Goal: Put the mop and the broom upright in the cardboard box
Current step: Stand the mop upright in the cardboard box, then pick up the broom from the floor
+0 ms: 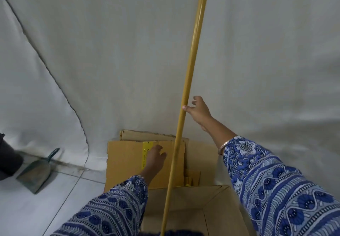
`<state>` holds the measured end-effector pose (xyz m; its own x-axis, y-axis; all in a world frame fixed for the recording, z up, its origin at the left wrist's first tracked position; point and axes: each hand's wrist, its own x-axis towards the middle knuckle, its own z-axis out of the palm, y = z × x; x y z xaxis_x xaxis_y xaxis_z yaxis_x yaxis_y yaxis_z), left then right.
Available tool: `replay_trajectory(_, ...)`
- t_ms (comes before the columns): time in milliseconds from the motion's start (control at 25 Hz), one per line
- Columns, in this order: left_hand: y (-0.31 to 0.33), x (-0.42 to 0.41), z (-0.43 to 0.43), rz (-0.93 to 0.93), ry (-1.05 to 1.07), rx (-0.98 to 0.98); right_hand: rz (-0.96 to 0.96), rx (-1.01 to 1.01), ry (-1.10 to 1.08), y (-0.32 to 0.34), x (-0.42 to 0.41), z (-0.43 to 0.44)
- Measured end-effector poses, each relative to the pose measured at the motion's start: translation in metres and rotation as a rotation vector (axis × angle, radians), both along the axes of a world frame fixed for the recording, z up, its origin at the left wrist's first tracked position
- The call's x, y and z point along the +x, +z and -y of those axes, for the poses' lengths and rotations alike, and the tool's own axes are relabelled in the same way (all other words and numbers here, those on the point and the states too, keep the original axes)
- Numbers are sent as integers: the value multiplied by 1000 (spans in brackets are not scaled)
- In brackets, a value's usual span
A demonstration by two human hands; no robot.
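A long yellow handle [191, 66] stands nearly upright in the open cardboard box [217, 210] and leans toward the white cloth behind. A dark blue head shows at its foot, at the bottom edge; I cannot tell whether it is the mop or the broom. My right hand [197, 112] is beside the handle at mid-height, thumb touching it, fingers spread apart. My left hand [155, 157] rests flat on the box's back flap [127, 164], near a yellow label. No second handle is in view.
A white cloth [110, 51] hangs behind the box as a backdrop. On the tiled floor [36, 213] to the left lies a green dustpan [35, 173]. A dark object [7, 158] sits at the left edge.
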<state>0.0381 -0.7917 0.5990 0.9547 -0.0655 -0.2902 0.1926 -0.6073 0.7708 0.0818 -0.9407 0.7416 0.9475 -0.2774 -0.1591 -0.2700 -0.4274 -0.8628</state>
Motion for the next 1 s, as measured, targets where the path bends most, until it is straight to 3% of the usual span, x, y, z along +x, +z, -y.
replay_trajectory(280, 49, -12, -151, 109, 160, -27, -19, -249, -138, 9, -46, -80)
replay_trajectory(480, 55, -51, -338, 130, 196, 48, -76, -318, -93, -4, -68, -214)
replay_trajectory(560, 51, -72, -435, 136, 153, 182, -109, -328, -86, -14, -75, -286)
replay_trajectory(760, 37, -93, -602, 80, 53, 389, -230, -278, -57, -62, -83, -441)
replay_trajectory(1000, -34, -65, -706, -72, 5, 485, -442, -131, -40, -180, -55, -560)
